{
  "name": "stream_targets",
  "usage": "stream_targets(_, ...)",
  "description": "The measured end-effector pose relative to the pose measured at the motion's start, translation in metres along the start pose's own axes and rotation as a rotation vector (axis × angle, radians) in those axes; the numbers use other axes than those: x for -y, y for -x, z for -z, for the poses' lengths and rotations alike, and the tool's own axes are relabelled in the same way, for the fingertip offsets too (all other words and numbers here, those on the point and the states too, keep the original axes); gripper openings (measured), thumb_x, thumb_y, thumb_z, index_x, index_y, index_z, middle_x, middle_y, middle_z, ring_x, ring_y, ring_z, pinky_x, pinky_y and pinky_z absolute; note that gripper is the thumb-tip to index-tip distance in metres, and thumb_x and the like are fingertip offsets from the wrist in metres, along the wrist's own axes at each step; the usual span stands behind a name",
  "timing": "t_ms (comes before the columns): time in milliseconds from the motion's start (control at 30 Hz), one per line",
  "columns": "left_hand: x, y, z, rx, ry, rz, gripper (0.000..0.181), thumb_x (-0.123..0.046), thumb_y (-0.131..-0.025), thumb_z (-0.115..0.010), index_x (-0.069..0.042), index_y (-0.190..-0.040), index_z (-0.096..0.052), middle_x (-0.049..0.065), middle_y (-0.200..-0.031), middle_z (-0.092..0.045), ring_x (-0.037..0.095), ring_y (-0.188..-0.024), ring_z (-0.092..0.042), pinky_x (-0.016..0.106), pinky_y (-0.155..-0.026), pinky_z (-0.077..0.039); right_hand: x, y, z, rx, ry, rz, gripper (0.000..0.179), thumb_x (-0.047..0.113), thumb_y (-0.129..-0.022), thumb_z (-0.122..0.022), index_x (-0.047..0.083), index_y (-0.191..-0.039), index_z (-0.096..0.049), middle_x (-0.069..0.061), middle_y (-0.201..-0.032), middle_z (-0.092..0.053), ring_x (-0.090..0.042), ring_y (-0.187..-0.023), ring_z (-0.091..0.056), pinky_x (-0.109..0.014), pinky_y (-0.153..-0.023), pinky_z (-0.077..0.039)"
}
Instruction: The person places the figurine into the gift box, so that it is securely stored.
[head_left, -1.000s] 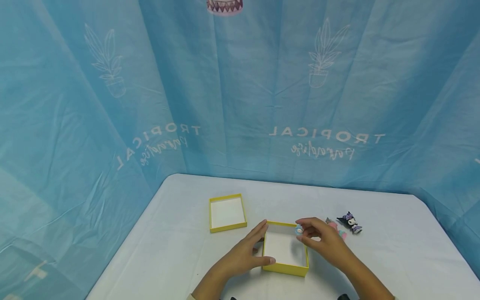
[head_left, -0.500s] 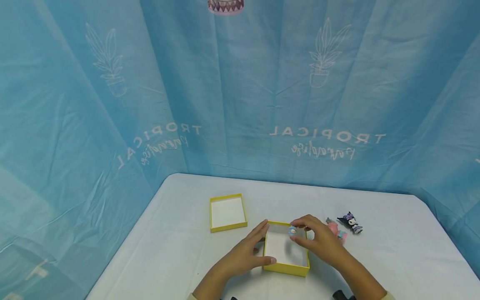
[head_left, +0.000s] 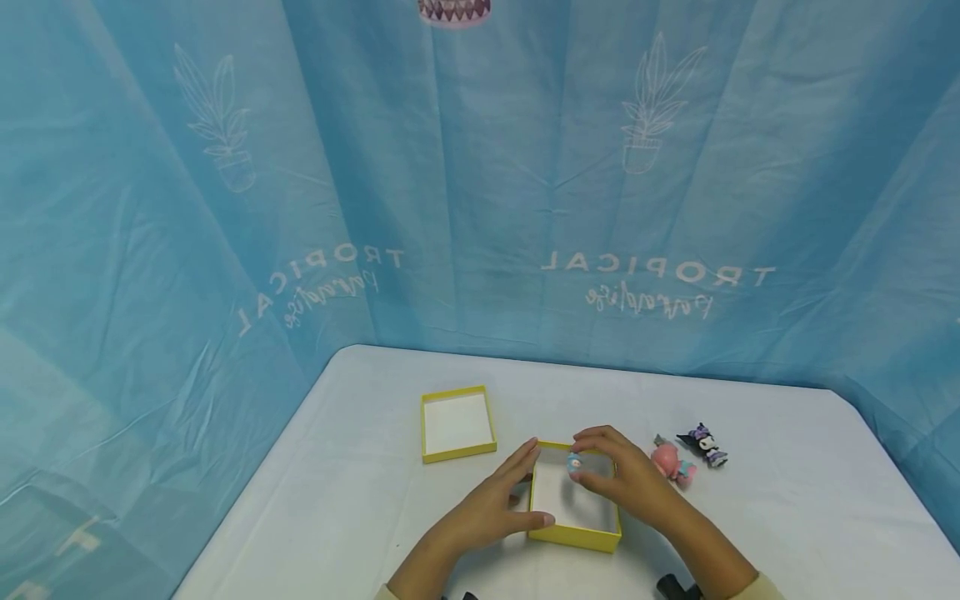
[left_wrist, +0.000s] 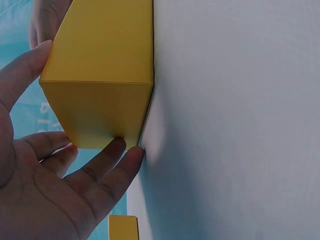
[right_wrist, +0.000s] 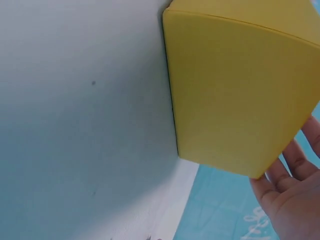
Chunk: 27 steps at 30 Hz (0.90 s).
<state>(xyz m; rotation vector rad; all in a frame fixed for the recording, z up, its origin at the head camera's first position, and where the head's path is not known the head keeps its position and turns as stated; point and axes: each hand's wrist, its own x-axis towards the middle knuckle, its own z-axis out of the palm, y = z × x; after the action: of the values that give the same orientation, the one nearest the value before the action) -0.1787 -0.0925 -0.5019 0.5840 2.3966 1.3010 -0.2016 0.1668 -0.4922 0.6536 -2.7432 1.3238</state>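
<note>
Figurine (head_left: 573,463), light blue, is nearly upright along its long axis, pale front facing nearside, pinched by the right hand (head_left: 628,477). The straight-fingered left hand (head_left: 489,510) touches a yellow box (head_left: 573,538).

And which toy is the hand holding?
The blue toy: the right hand pinches it, while the pink toy and the black toy lie on the table.

A yellow box (right_wrist: 240,95) stands on a white table (right_wrist: 75,125), right hand (right_wrist: 295,195) at its rim.
</note>
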Motion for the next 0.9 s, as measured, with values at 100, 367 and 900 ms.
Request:
stream_targets(100, 0.0, 0.0, 0.0, -0.001, -0.004, -0.003, 0.096, -0.056, -0.086, -0.074, -0.031, -0.162, -0.02, -0.031, -0.166, -0.006, 0.014, -0.152, -0.033, 0.034, -0.109, -0.052, 0.0, -0.003, -0.003, 0.025, 0.008, -0.007, 0.032, 0.029, -0.089, -0.079, 0.033, -0.118, -0.069, 0.006, -0.135, -0.061, -0.028, -0.13, -0.057, -0.058, -0.109, -0.048)
stream_targets(367, 0.0, 0.0, 0.0, -0.004, -0.008, 0.004, 0.096, -0.058, -0.086, -0.074, -0.032, -0.162, -0.022, -0.033, -0.165, -0.006, 0.014, -0.151, -0.034, 0.034, -0.109, -0.051, 0.003, -0.008, -0.008, 0.055, 0.021, -0.013, 0.033, 0.03, -0.089, -0.079, 0.03, -0.121, -0.069, 0.0, -0.134, -0.062, -0.026, -0.13, -0.058, -0.055, -0.109, -0.048)
stream_targets(900, -0.001, 0.001, 0.001, -0.003, -0.014, 0.009, 0.095, -0.059, -0.086, -0.074, -0.036, -0.162, -0.021, -0.032, -0.165, -0.006, 0.015, -0.152, -0.033, 0.034, -0.109, -0.051, 0.005, -0.019, -0.023, 0.067, 0.131, 0.028, 0.029, 0.032, -0.088, -0.08, 0.021, -0.115, -0.074, -0.007, -0.132, -0.064, -0.032, -0.123, -0.06, -0.061, -0.102, -0.05)
